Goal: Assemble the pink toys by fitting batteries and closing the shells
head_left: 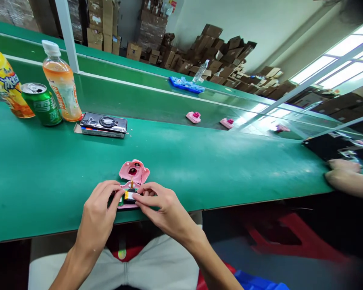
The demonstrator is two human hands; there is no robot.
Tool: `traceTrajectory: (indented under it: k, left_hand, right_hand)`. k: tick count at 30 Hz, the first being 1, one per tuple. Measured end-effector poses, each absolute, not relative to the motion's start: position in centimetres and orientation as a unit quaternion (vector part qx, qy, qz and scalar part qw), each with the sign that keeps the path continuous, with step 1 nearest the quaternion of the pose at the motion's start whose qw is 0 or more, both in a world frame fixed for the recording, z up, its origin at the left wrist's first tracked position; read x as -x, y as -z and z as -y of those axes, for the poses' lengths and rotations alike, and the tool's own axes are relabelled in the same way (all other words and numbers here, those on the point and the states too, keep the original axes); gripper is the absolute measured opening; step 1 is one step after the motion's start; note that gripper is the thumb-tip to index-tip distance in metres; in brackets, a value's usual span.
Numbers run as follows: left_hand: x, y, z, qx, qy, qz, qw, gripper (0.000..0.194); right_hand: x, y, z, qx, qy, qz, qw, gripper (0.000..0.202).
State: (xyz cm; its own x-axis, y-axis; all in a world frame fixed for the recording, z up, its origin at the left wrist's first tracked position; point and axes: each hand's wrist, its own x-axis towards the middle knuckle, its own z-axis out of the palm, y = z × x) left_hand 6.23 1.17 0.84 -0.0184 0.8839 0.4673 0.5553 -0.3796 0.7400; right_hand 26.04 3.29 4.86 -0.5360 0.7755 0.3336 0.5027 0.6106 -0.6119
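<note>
An opened pink plastic casing lies near the front edge of the green table. Its upper shell point(134, 170) is folded back, away from me, and the lower half holds a green circuit board and a small silver battery point(130, 195) with yellow tape. My left hand point(99, 207) grips the left side of the lower half with thumb and fingers. From the right, my right hand point(161, 203) pinches the battery, its fingertips on the battery's right end. A thin orange strip stands up between the two shells. The fingertips partly cover the lower half.
At the back left of the table point(63, 173) stand two bottles point(62, 84), a green can point(41, 104) and a boxed phone point(104, 124). Pink parts point(193, 117) and a blue tray point(186, 85) lie beyond. Another person's arm point(349, 181) rests at the far right.
</note>
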Motion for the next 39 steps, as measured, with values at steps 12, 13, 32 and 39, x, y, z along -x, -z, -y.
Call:
traceTrajectory:
  k: [12,13,32,39]
  left_hand:
    - [-5.8,-0.7,-0.5,-0.771,-0.418,-0.463,0.128,0.014]
    - [-5.6,-0.6,-0.5,-0.783,-0.404,-0.456,0.129,0.018]
    - [-5.2,-0.7,-0.7,-0.799,-0.389,-0.44,0.13,0.023]
    - [-5.5,-0.1,-0.5,-0.787,-0.398,-0.454,0.129,0.02]
  right_hand:
    - [-25.9,-6.5,-2.8,0.377,-0.133,0.899,0.179,0.025]
    - [-25.9,-6.8,-2.7,0.374,-0.124,0.905,0.164,0.024]
    - [-25.9,0.6,-0.7,0.412,0.001,0.821,0.396,0.021]
    - [-26.9,-5.0,-4.6,0.556,-0.094,0.743,0.36,0.061]
